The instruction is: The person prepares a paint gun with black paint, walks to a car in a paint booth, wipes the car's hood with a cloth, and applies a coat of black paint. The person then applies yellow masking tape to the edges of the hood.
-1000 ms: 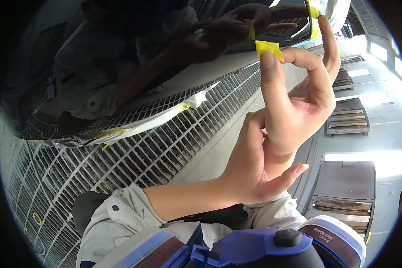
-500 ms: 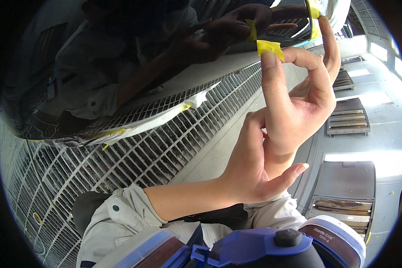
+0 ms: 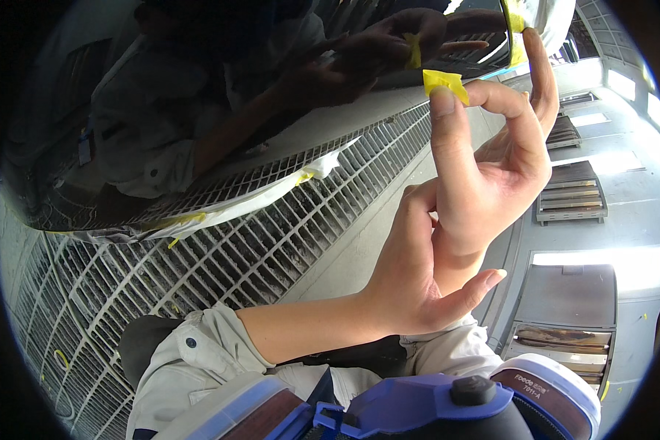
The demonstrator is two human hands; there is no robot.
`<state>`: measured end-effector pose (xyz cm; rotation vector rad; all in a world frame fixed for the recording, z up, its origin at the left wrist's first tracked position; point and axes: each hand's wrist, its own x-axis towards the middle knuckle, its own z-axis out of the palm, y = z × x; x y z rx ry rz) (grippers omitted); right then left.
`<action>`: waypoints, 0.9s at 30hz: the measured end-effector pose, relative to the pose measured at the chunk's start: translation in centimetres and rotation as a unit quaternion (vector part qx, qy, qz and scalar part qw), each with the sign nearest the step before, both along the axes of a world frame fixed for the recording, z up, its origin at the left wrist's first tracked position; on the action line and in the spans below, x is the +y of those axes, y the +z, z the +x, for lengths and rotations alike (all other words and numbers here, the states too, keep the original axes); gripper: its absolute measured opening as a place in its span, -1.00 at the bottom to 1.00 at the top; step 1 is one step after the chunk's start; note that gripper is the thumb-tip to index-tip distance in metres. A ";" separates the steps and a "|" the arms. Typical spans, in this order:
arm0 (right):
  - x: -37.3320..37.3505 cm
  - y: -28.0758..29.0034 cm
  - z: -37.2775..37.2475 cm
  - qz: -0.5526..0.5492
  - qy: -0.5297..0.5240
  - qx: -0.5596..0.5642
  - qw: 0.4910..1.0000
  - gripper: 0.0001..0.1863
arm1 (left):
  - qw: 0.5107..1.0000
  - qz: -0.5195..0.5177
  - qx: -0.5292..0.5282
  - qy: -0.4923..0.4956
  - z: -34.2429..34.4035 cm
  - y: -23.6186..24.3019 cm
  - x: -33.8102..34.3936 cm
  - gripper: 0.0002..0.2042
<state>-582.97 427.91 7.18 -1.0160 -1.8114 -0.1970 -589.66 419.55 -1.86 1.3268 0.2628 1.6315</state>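
Observation:
A small yellow piece of masking tape [image 3: 444, 82] is pinched between the thumb and index finger of my right hand [image 3: 495, 154], beside the lower edge of a glossy black panel [image 3: 271, 110]. Whether the tape touches the panel, I cannot tell. One outstretched fingertip of that hand reaches the yellow-taped edge [image 3: 515, 37] at upper right. My left hand [image 3: 411, 286] lies across my right wrist, its fingers closed round it and its thumb pointing right. The left fingertips are partly hidden. The dark panel mirrors my hands, sleeve and tape.
White masking sheet [image 3: 249, 204] with yellow tape hangs along the panel's lower side. Below runs a metal floor grating [image 3: 220, 271]. Louvred metal panels [image 3: 572, 192] line the pale wall at right. A blue respirator [image 3: 433, 403] fills the bottom of the view.
The tape and my right thumb have dipped very slightly. My left hand keeps its place round the right wrist.

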 end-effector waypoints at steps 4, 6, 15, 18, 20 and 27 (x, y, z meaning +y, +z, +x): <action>0.0 -0.2 0.2 0.008 -0.004 -0.003 1.000 -0.86 | 1.000 0.001 -0.001 -0.003 0.0 -0.1 0.0 -0.01; 0.1 -0.2 0.2 0.009 -0.006 -0.003 1.000 -0.86 | 1.000 -0.003 -0.003 -0.005 0.0 0.0 0.0 -0.01; 0.2 -0.1 0.3 0.013 -0.004 -0.010 1.000 -0.86 | 1.000 -0.004 -0.002 -0.002 0.1 -0.1 0.0 0.01; 0.2 -0.1 0.1 0.011 -0.011 -0.007 1.000 -0.87 | 1.000 -0.004 -0.003 -0.003 0.1 -0.1 0.0 0.01; 0.1 -0.1 0.0 0.009 -0.016 -0.002 1.000 -0.87 | 1.000 -0.003 -0.003 -0.003 0.1 -0.1 0.0 0.01; -0.1 -0.1 -0.2 0.002 -0.009 0.003 1.000 -0.87 | 1.000 -0.002 0.002 -0.003 -0.1 -0.1 0.0 -0.01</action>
